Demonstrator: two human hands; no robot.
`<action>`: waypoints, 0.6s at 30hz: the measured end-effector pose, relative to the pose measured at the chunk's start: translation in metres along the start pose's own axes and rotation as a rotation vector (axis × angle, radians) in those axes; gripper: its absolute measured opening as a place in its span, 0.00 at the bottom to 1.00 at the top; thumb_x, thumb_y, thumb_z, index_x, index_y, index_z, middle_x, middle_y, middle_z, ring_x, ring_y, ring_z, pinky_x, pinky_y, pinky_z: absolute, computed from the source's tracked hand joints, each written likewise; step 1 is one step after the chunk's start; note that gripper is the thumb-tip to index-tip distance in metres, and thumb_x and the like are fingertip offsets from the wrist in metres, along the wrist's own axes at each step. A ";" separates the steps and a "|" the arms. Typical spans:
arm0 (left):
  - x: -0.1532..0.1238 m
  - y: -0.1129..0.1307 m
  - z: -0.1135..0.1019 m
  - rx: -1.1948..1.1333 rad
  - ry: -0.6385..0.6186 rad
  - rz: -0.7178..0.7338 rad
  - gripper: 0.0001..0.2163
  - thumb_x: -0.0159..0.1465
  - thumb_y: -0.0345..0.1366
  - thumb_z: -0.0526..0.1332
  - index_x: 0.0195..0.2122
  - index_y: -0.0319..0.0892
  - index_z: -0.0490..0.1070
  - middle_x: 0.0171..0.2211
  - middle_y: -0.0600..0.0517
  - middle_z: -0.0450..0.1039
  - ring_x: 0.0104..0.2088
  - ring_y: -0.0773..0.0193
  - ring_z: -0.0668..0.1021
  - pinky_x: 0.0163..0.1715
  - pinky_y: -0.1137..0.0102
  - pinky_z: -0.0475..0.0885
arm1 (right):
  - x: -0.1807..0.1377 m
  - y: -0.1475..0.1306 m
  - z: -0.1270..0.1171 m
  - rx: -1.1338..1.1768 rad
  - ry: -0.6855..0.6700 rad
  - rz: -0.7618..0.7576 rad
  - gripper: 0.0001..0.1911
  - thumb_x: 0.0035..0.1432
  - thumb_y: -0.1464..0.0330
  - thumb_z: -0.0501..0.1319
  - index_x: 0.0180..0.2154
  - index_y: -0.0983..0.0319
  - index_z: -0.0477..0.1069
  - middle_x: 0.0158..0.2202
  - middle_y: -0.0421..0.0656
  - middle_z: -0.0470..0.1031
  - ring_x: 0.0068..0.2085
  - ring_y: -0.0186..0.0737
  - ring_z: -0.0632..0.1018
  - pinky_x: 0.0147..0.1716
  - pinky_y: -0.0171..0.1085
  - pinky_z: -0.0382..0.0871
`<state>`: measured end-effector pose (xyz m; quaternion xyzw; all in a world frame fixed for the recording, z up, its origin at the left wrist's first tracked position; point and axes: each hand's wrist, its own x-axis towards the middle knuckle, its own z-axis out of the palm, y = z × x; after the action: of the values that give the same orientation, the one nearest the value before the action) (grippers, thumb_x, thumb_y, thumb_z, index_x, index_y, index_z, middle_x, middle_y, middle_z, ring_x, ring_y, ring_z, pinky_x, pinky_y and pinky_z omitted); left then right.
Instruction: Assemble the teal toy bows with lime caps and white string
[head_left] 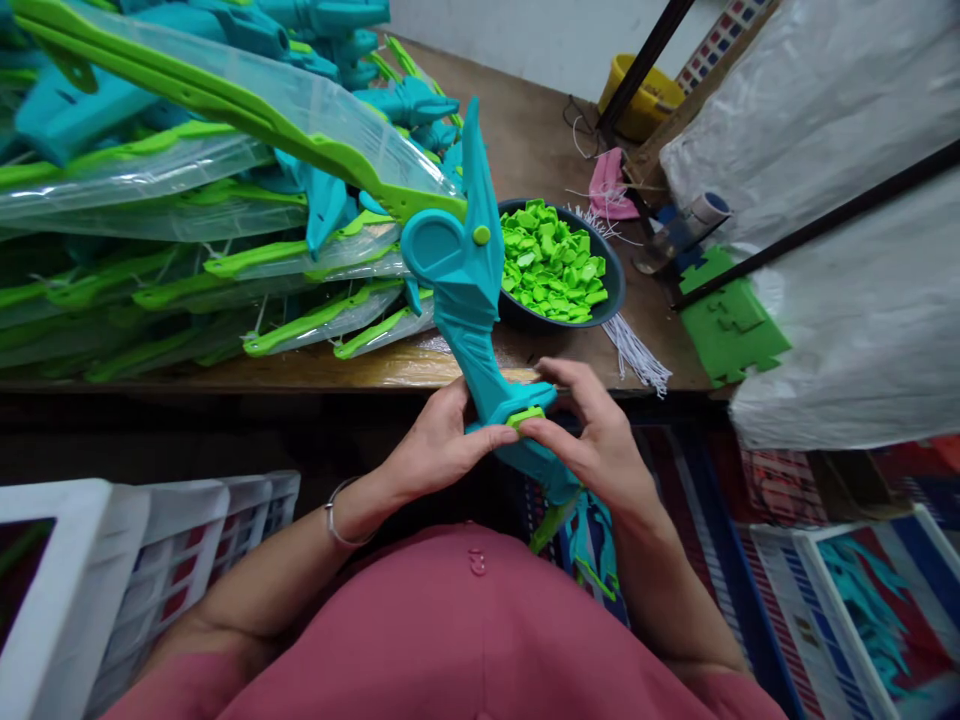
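Note:
A teal toy bow [469, 300] with a bright green limb rises from my lap toward the table. My left hand [439, 445] is wrapped round its grip from the left. My right hand [596, 440] pinches a small green clip [525, 417] against the grip with thumb and fingertips. Just beyond the bow, a dark bowl [615, 290] on the wooden table [525, 140] holds several more green clips [551, 262].
A heap of bagged teal and green bows [187, 180] fills the table's left. White strings [637, 355] lie by the bowl. A green plastic piece [731, 320], a tape roll [709, 210] and a yellow tub [637, 95] sit at right. White crates [142, 570] stand at lower left.

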<state>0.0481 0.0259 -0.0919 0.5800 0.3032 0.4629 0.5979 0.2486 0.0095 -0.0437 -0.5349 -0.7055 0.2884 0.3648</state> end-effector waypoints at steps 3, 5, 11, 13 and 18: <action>-0.004 0.002 0.002 0.063 0.021 0.011 0.23 0.63 0.38 0.71 0.59 0.42 0.73 0.58 0.43 0.77 0.58 0.45 0.78 0.62 0.51 0.70 | 0.002 0.008 0.000 0.248 -0.159 0.145 0.22 0.57 0.61 0.73 0.52 0.55 0.75 0.46 0.43 0.79 0.44 0.43 0.80 0.43 0.41 0.77; -0.007 0.003 0.004 0.116 0.044 -0.002 0.21 0.63 0.38 0.70 0.57 0.41 0.74 0.57 0.43 0.78 0.57 0.44 0.78 0.60 0.51 0.72 | 0.000 0.010 0.002 0.303 -0.134 0.178 0.21 0.55 0.61 0.74 0.50 0.55 0.76 0.44 0.42 0.80 0.42 0.42 0.80 0.42 0.39 0.77; -0.015 0.000 0.007 0.222 0.129 -0.007 0.14 0.62 0.40 0.69 0.47 0.40 0.75 0.45 0.44 0.81 0.46 0.48 0.81 0.48 0.55 0.76 | -0.006 0.005 0.012 0.158 -0.070 0.129 0.17 0.57 0.60 0.72 0.46 0.56 0.75 0.40 0.42 0.79 0.39 0.42 0.78 0.36 0.38 0.74; -0.015 -0.001 0.007 0.240 0.126 -0.009 0.13 0.62 0.41 0.69 0.44 0.40 0.75 0.42 0.46 0.81 0.42 0.50 0.81 0.45 0.56 0.76 | -0.007 0.003 0.012 0.105 -0.050 0.088 0.15 0.58 0.61 0.71 0.45 0.57 0.75 0.38 0.42 0.78 0.38 0.42 0.78 0.37 0.39 0.73; -0.007 0.001 0.005 0.102 0.022 -0.044 0.19 0.63 0.42 0.70 0.52 0.40 0.74 0.50 0.43 0.79 0.51 0.46 0.79 0.54 0.53 0.73 | -0.007 -0.005 -0.001 0.014 0.021 -0.043 0.14 0.59 0.63 0.72 0.45 0.56 0.75 0.40 0.41 0.79 0.40 0.42 0.79 0.41 0.40 0.74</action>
<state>0.0494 0.0177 -0.0911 0.5979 0.3455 0.4398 0.5742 0.2481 0.0014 -0.0410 -0.5200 -0.7109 0.2796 0.3821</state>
